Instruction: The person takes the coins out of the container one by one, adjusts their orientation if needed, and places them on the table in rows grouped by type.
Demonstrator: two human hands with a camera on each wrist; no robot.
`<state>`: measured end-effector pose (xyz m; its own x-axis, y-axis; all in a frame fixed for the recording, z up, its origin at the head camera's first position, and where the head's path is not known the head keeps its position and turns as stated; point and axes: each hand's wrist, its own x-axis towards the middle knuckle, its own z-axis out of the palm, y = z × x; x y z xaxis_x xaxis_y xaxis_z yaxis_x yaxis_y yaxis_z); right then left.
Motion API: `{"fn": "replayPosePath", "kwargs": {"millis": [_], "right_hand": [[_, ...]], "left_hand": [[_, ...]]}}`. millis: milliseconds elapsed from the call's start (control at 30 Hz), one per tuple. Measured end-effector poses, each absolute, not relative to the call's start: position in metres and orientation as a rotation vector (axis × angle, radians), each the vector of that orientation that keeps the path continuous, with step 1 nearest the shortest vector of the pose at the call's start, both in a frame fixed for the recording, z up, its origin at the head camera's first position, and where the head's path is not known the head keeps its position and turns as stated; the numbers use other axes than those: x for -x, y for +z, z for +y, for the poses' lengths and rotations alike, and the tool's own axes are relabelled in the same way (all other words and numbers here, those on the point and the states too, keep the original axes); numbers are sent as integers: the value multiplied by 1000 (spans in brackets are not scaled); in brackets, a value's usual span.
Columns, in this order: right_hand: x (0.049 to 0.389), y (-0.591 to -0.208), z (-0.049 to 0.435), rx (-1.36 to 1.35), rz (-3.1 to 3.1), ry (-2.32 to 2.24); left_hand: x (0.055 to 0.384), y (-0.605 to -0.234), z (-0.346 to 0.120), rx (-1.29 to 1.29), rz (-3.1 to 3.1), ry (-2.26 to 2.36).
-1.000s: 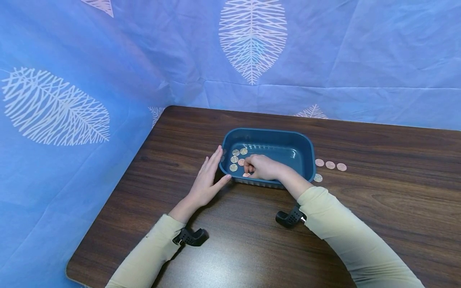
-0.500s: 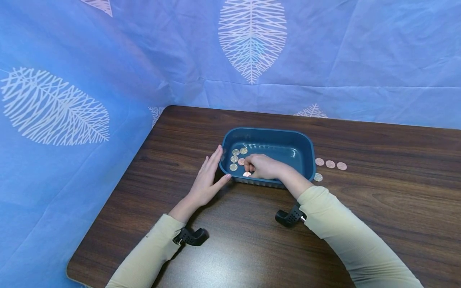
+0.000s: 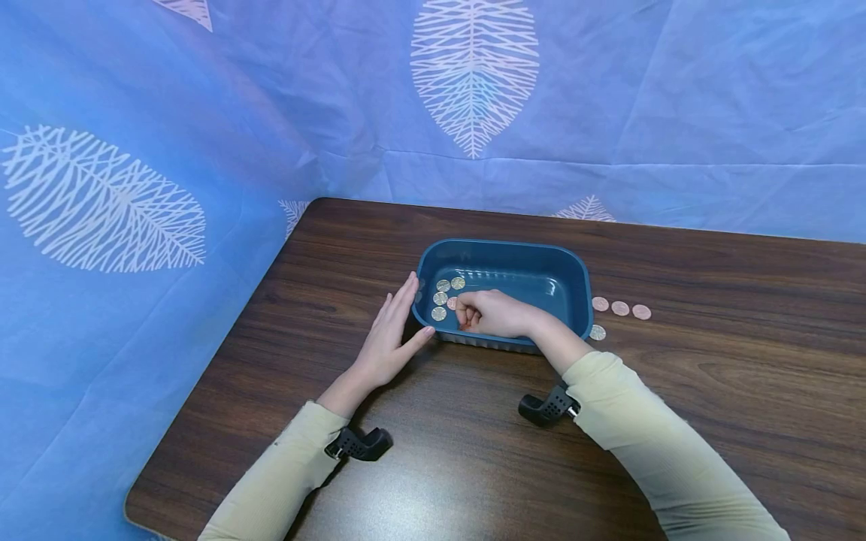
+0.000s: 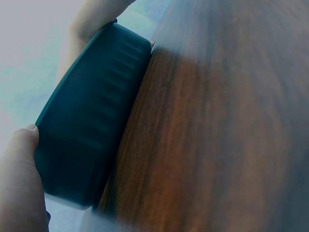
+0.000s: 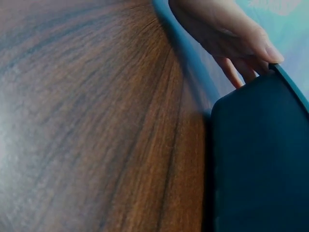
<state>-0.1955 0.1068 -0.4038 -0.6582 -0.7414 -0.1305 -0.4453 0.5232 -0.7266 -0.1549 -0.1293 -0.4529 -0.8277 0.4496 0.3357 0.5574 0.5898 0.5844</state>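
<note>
A dark blue rectangular tray stands on the wooden table. Along its left end lies my left hand, fingers straight against the outside and thumb at the near corner of the rim. My right hand reaches down inside over the near wall, its fingers curled. They pinch a copper coin at the tray floor, now almost wholly hidden by the fingers. Just left of them another copper coin is partly covered. Several silvery coins lie flat at the left end. The wrist views show the tray's outer walls, not the coins inside.
Right of the tray, 3 copper coins lie in a row on the table. A silvery coin sits close by the tray's right wall. A blue leaf-patterned cloth hangs behind and to the left.
The copper coin that showed beneath my right fingertips has gone out of sight under them. The right hand has shifted slightly left. My left hand and the tray have stayed put.
</note>
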Motion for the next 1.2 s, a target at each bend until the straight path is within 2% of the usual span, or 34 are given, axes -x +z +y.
{"fn": "replayPosePath", "kwargs": {"millis": [433, 633, 1200], "right_hand": [[198, -397, 110, 865, 2261, -1152], [192, -381, 119, 855, 2303, -1185], [169, -344, 187, 704, 2490, -1237]], "left_hand": [[155, -453, -130, 852, -2665, -1071], [155, -453, -129, 838, -2674, -1067], [154, -452, -130, 833, -2678, -1071]]}}
